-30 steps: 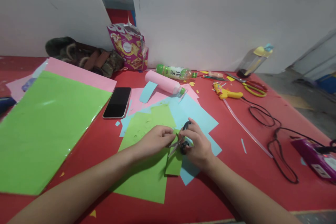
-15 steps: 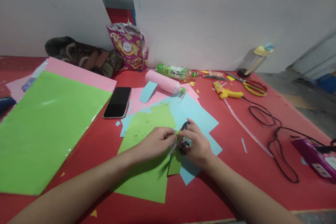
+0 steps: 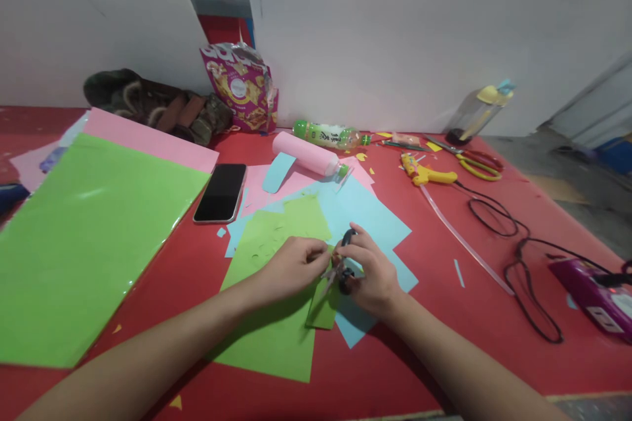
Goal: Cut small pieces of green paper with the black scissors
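Note:
My left hand [image 3: 302, 264] is closed, pinching the upper end of a small green paper strip [image 3: 323, 311]. In my right hand [image 3: 371, 268] is a pair of black-handled scissors [image 3: 348, 281], with fingers through the loops. The scissor blades are apart and point toward my left hand, over the strip. Beneath both hands lies a larger green sheet [image 3: 266, 342] with small clippings on it. Blue paper [image 3: 390, 220] spreads under and beyond it. Just behind rests a pink-wrapped bottle [image 3: 309, 154] with a blue paper piece [image 3: 279, 172] against it.
A phone [image 3: 220, 193] and a stack of green sheets [image 3: 99, 243] lie to the left. At the back are a snack bag [image 3: 240, 89] and a green-labelled bottle [image 3: 328, 135]. Rightward sit a yellow glue gun [image 3: 427, 174] with its cord, larger scissors [image 3: 478, 164] and a purple box [image 3: 592, 296].
The scissor blades have spread wider apart. The small green strip has shifted slightly left at its lower end. Both hands stay nearly in place.

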Motion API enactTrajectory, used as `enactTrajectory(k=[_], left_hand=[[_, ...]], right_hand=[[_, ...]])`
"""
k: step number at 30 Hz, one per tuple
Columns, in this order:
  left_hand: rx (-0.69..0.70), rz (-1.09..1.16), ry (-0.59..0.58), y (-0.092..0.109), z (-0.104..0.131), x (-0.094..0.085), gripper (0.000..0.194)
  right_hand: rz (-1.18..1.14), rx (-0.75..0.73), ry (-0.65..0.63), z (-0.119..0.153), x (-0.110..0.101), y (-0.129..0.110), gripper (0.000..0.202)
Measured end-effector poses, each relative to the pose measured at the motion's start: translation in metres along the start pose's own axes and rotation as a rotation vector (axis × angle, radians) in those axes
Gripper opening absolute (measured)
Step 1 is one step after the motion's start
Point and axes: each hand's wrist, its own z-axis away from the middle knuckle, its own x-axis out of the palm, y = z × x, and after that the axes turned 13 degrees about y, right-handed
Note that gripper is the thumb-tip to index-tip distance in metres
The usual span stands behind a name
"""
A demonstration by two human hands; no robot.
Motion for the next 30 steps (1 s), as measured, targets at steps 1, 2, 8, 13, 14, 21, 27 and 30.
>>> enactTrajectory(k=[1, 2, 8, 13, 14, 21, 27, 30], left_hand=[[0.004, -0.005, 0.004, 0.000, 0.000, 0.000, 0.025], [0.009, -0.011, 0.006, -0.001, 0.000, 0.000, 0.024], [0.079, -0.085, 0.002, -0.006, -0.002, -0.002, 0.024], [0.212, -0.137, -0.036, -0.005, -0.004, -0.011, 0.023], [0.241, -0.152, -0.047, -0.003, -0.004, -0.013, 0.023], [0.278, -0.216, -0.039, -0.001, -0.003, -0.014, 0.025], [0.163, -0.137, 0.130, 0.001, 0.003, -0.004, 0.026], [0.081, -0.057, 0.224, 0.001, 0.004, 0.001, 0.027]], right_hand=[[-0.004, -0.004, -0.001, 0.000, 0.000, 0.000, 0.050], [-0.008, -0.012, 0.000, 0.000, 0.000, -0.001, 0.051], [-0.051, 0.057, 0.054, 0.000, 0.001, -0.003, 0.047], [-0.164, 0.462, 0.157, -0.002, 0.005, -0.007, 0.037], [-0.219, 0.550, 0.151, -0.003, 0.005, -0.008, 0.038], [-0.435, 0.887, 0.118, -0.014, 0.004, -0.017, 0.038], [-0.482, 1.050, 0.164, -0.020, 0.004, -0.019, 0.040], [-0.501, 1.109, 0.185, -0.020, 0.005, -0.018, 0.041]])
